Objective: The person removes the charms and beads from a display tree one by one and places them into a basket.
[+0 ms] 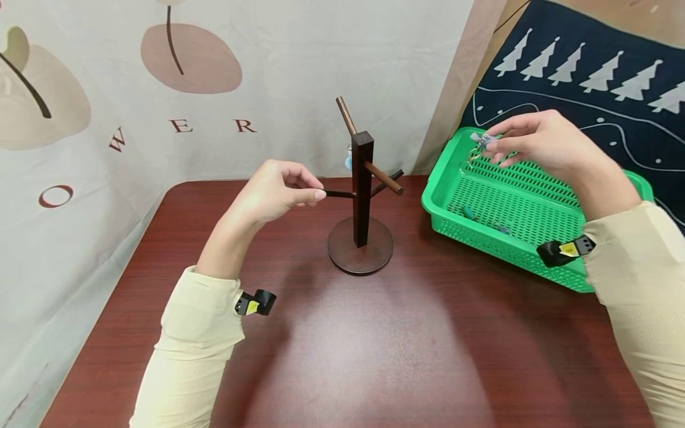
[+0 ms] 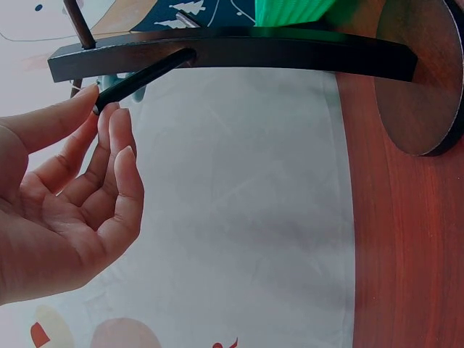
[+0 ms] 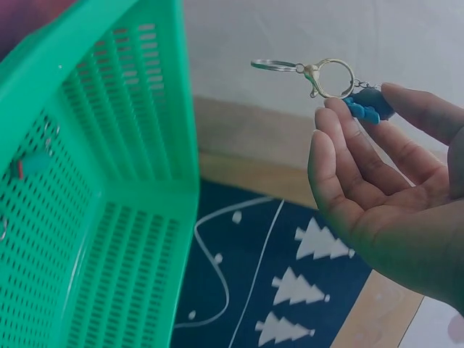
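Note:
A dark wooden stand [image 1: 361, 208] with several pegs rises from a round base. My left hand [image 1: 280, 190] pinches the tip of its left peg [image 2: 145, 78] between thumb and fingertips. Over the green basket [image 1: 436, 199], my right hand [image 1: 546, 142] pinches a keychain [image 3: 370, 103] by its small blue-grey figure. The keychain's gold clasp and metal rings [image 3: 335, 78] stick out past the fingertips. On the stand's back side hangs a light blue trinket [image 1: 348, 161], partly hidden by the post.
In the basket lie a teal keychain [image 1: 469, 213] and a purplish trinket [image 1: 502, 228]. The basket stands at the right of the reddish-brown table [image 1: 353, 351]. A white printed cloth [image 1: 299, 77] hangs behind, and a navy cloth with white trees [image 1: 567, 107] is at the back right.

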`<state>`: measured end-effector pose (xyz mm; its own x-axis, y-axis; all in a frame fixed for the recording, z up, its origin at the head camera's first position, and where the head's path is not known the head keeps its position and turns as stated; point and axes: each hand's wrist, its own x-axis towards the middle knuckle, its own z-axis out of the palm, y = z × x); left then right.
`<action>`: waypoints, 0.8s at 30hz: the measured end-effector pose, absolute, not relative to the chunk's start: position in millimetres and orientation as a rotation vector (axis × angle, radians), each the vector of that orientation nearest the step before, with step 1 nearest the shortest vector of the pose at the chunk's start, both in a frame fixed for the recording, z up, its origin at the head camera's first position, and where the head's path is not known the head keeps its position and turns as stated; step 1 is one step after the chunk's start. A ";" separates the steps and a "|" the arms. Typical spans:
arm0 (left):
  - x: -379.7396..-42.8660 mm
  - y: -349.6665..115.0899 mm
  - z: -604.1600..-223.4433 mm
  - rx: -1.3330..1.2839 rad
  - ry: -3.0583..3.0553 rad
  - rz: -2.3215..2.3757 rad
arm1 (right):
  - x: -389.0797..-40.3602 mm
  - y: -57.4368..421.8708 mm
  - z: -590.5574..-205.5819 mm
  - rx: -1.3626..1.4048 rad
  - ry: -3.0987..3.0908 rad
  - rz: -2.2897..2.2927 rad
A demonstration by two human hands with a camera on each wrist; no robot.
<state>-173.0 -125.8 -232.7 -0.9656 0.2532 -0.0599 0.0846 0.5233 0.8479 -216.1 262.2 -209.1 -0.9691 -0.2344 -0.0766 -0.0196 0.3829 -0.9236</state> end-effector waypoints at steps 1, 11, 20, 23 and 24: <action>-172.9 -125.7 -232.8 0.291 2.585 1.424 | -216.2 265.9 -210.2 -0.212 2.438 -1.638; -172.9 -126.4 -233.4 0.290 2.589 1.419 | -214.9 299.0 -223.9 -0.034 2.475 -1.587; -173.0 -126.3 -233.5 0.285 2.585 1.423 | -213.3 313.9 -232.4 0.006 2.488 -1.535; -172.7 -126.0 -232.6 0.289 2.582 1.423 | -212.7 317.1 -233.5 0.000 2.483 -1.517; -172.6 -126.0 -232.4 0.288 2.582 1.422 | -212.6 318.0 -233.3 -0.004 2.479 -1.512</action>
<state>-172.6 -126.0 -232.4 -0.9651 0.2541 -0.0631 0.0824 0.5237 0.8479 -212.6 318.0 -233.3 -0.9718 -0.1248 -0.2001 0.1208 0.4653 -0.8769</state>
